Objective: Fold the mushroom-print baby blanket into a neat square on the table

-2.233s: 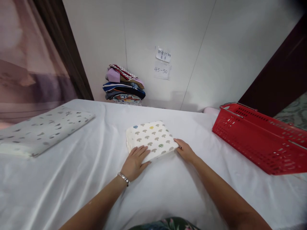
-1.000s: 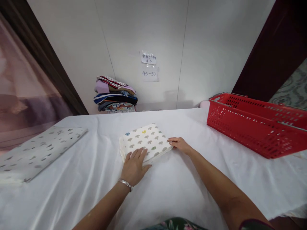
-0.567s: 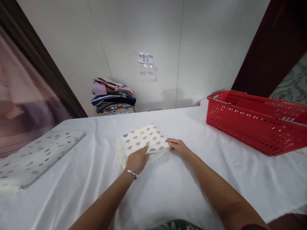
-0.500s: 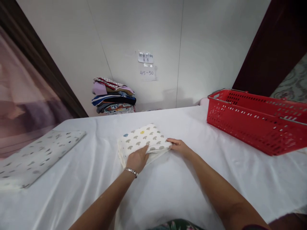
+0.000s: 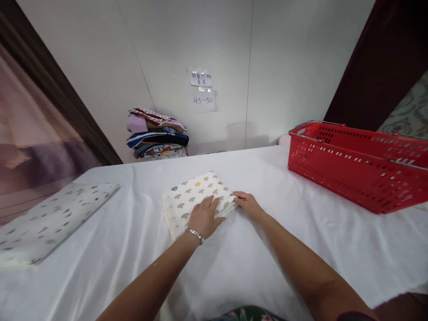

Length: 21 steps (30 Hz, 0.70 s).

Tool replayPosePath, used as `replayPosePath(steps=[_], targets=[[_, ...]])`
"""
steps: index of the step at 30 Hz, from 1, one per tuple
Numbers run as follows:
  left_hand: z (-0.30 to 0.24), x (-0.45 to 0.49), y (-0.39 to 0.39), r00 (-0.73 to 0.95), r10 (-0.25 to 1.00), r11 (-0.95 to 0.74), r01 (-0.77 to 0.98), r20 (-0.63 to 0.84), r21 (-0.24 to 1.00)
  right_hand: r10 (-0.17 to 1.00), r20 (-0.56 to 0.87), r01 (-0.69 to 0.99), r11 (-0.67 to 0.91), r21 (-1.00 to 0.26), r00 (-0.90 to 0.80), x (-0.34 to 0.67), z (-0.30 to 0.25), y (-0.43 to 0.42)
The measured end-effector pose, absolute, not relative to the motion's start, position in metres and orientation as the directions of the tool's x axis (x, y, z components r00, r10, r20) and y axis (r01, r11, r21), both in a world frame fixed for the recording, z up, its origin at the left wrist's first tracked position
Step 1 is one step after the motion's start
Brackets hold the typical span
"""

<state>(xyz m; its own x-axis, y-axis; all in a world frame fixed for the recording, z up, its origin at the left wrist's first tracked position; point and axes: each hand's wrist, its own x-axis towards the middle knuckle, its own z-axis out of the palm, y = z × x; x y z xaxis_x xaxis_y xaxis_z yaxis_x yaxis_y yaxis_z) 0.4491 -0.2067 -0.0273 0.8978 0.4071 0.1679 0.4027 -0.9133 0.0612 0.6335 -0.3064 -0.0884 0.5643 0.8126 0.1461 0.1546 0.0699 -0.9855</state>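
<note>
On the counter [image 5: 267,178], press the folded cloth [image 5: 192,192] flat with the loosely spread fingers of the left hand [image 5: 203,219], lightly pinching its right corner with the right hand [image 5: 249,206].

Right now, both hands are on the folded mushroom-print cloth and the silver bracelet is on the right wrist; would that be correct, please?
Not quite: the silver bracelet is on the left wrist, as the head view shows. The left hand and right hand are both on the folded mushroom-print cloth.
</note>
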Motion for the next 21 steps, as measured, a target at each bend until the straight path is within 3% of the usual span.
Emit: replayPosePath(steps=[6, 11, 18, 21], targets=[[-0.026, 0.488, -0.206, 0.929, 0.349, -0.937, 0.347, 0.125, 0.044, 0.803, 0.071, 0.037, 0.061, -0.997, 0.591, 0.631, -0.086, -0.304], [-0.015, 0.495, -0.196, 0.907, 0.42, -0.904, 0.422, -0.038, 0.066, 0.777, 0.045, 0.02, 0.042, -0.999, 0.628, 0.632, -0.086, -0.3], [-0.014, 0.496, -0.189, 0.894, 0.442, -0.893, 0.446, -0.072, 0.052, 0.741, 0.107, 0.112, 0.043, -0.993, 0.663, 0.632, -0.091, -0.301], [-0.015, 0.496, -0.188, 0.889, 0.453, -0.887, 0.457, -0.07, 0.058, 0.698, 0.229, 0.252, 0.071, -0.965, 0.678, 0.632, -0.088, -0.309]])
